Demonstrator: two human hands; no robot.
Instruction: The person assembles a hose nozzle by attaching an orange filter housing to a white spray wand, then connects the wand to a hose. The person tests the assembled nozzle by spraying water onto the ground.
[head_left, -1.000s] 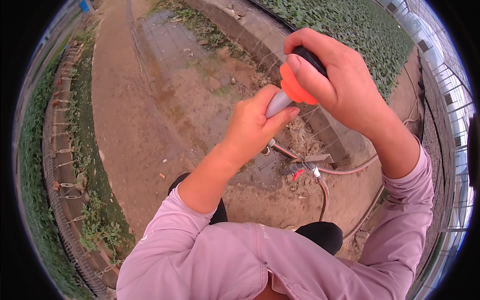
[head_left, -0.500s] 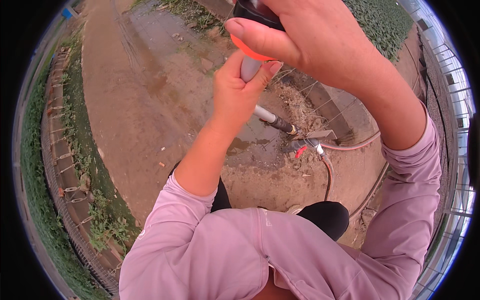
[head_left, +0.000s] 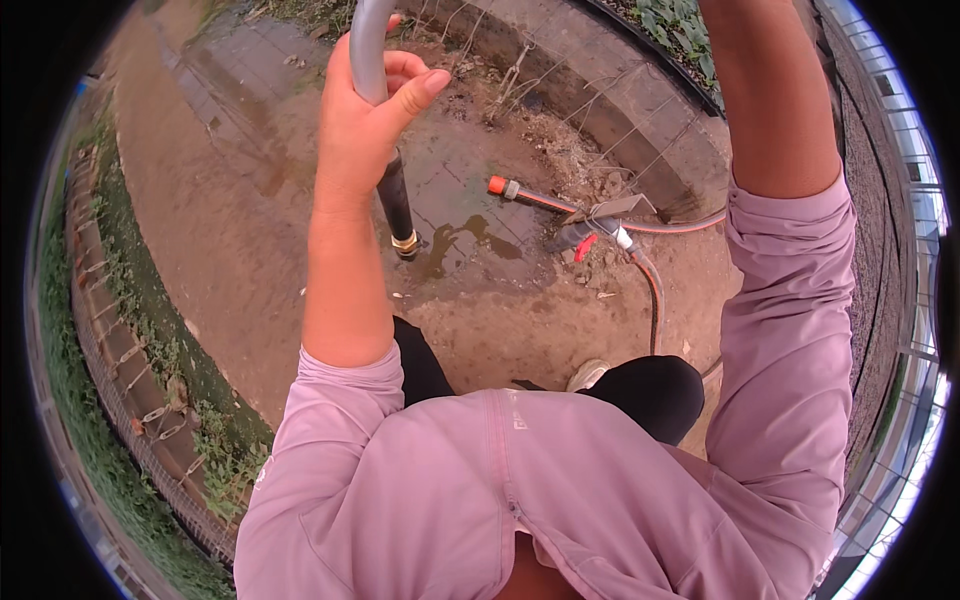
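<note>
My left hand point(head_left: 365, 120) is raised and closed around a grey tube point(head_left: 367, 40) that runs up out of the top of the picture. Below my fist the tube continues as a black section point(head_left: 397, 200) ending in a brass fitting point(head_left: 405, 243), which hangs free above the wet ground. My right forearm point(head_left: 775, 100) in a pink sleeve reaches up past the top edge, and the hand itself is out of view. I cannot see what it holds.
On the muddy ground lie an orange-tipped hose end point(head_left: 498, 186), a hose point(head_left: 655, 290) and a tap with a red handle point(head_left: 583, 247), next to a puddle point(head_left: 470, 235). Brick edging with weeds point(head_left: 120, 340) runs along the left. A low concrete kerb point(head_left: 600, 90) crosses the top.
Both arms have lifted. My right hand, with the orange-headed end it held, has gone up out of the picture. The tube's black lower end now hangs below my left hand.
</note>
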